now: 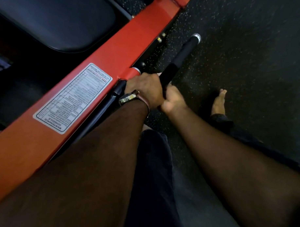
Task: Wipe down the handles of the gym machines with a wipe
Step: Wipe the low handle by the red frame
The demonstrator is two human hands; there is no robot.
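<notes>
Black handle point(185, 53) projects from the red machine frame point(103, 64), just past its maintenance sticker point(73, 98). Both hands meet at the handle's base — left hand point(144, 89) curled round it, right hand point(173, 99) gripping a dark cloth-like wipe point(168, 75) wrapped there. Risk: the far capped end goes unwiped if strokes stop short.

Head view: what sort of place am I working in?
Most likely a gym: a red machine frame with a maintenance schedule sticker, a black padded seat, and speckled rubber floor.
</notes>
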